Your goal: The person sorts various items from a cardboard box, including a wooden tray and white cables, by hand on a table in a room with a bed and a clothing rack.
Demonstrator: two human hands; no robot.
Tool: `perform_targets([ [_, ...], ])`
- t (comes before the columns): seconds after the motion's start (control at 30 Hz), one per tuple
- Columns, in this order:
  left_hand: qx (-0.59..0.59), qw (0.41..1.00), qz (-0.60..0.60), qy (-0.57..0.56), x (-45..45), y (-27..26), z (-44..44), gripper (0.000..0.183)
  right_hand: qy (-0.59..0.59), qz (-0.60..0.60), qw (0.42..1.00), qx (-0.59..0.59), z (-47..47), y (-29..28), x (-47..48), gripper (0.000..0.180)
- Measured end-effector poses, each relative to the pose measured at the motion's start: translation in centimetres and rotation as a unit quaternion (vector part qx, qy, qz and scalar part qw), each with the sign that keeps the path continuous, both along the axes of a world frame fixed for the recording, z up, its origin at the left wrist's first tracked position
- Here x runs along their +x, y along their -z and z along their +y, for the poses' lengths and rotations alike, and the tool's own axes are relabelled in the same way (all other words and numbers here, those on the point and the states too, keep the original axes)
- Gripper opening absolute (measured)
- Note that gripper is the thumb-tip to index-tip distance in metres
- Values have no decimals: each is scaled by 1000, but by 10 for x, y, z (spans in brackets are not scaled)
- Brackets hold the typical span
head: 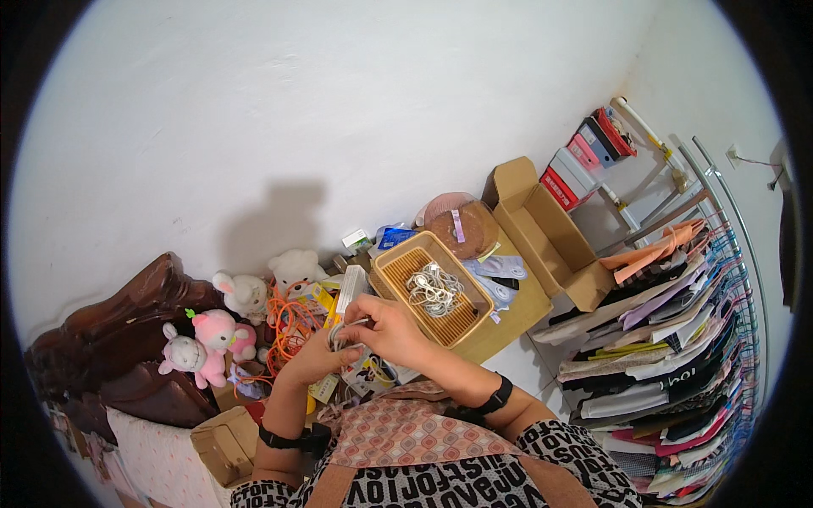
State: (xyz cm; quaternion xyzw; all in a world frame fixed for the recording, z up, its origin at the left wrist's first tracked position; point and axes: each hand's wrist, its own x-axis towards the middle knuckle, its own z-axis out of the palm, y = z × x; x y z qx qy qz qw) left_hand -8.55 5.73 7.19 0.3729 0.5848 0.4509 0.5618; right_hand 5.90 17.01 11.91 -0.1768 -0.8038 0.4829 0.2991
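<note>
A coiled white cable (pixel 343 331) lies between my two hands, close in front of my body. My left hand (pixel 322 357) is shut around the coil from the left. With thumb and fingertips, my right hand (pixel 385 329) pinches the same coil from the right. Just beyond and to the right is a tan plastic basket (pixel 389 259) with a ribbed bottom, holding a tangle of white and grey cables (pixel 436 289). Left of my hands, an orange cord (pixel 289 327) sprawls in loose loops over mixed small items. A white box (pixel 352 287) stands behind my hands.
Plush toys (pixel 215 330) sit at the left by a dark carved wooden headboard (pixel 133 311). An open cardboard box (pixel 547 235) is right of the basket, a smaller one (pixel 225 444) at lower left. Packets (pixel 502 270) lie beside the basket. A clothes rack (pixel 667 355) fills the right.
</note>
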Motion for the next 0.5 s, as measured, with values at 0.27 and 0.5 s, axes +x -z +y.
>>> perform_targets([
  [0.27,148,968,-165,-116,5,3,-2,55,-33,4,991,-131,2,8,-8,22],
  [0.5,252,835,-403,-277,-7,-32,10,61,-57,-61,994,-77,2,40,-3,33],
])
